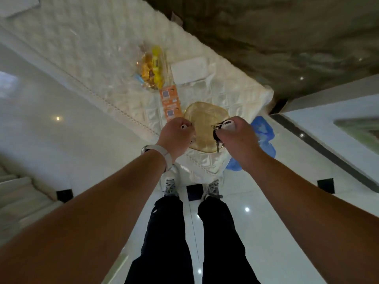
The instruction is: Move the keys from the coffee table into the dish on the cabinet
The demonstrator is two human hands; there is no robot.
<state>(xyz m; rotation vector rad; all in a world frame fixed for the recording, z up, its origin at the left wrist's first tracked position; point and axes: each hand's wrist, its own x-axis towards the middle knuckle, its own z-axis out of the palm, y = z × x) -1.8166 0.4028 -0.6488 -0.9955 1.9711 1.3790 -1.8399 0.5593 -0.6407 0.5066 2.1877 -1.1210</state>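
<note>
A shallow golden dish [206,117] lies on the cabinet's white quilted cover [106,64], near its front right corner. My right hand [235,138] hovers over the dish's right edge, shut on a bunch of dark keys [217,136] that dangle from it above the dish. At the dish's left edge my left hand [177,136] is curled into a loose fist; I see nothing held in it. A pale band sits on that wrist.
On the cover behind the dish lie orange cards [170,103], a clear bag of yellow sweets [151,70] and a white box [189,70]. Something of blue plastic [264,136] sits beside the cabinet's right end. My legs and shoes stand on glossy white floor.
</note>
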